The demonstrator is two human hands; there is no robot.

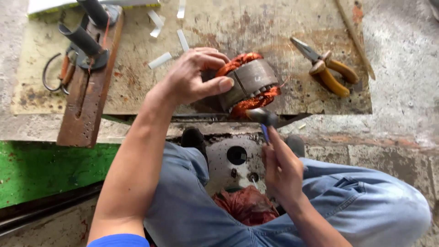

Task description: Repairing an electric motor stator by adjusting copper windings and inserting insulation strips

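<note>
Stator point(249, 84) sits mid-frame, a bit above centre, at the near edge of the worn board point(219, 23). Left hand point(194, 75) is clamped over its left side, fingers curled over the top and thumb pressed flat on the grey steel band, so that hand has a firm hold on it. The stator is tipped, its axis running roughly from upper left to lower right, with one copper coil end showing at the top and the other facing down toward the lap.

Right hand point(281, 171) is lower, right of centre, closed around a thin blue-handled hammer point(263, 119). The metal head sits just below the lower coil end, touching or as good as; can't tell which. So the stator lies straight up-frame from the right hand, and the left hand is the one actually on it.

Looks-wise: dull grey laminated ring, bright orange-copper windings bulging out both ends, pale slot liners peeking at the lower rim.

Yellow-handled pliers point(327, 68) lie to the right on the board, white paper strips point(160, 59) upper left.
</note>
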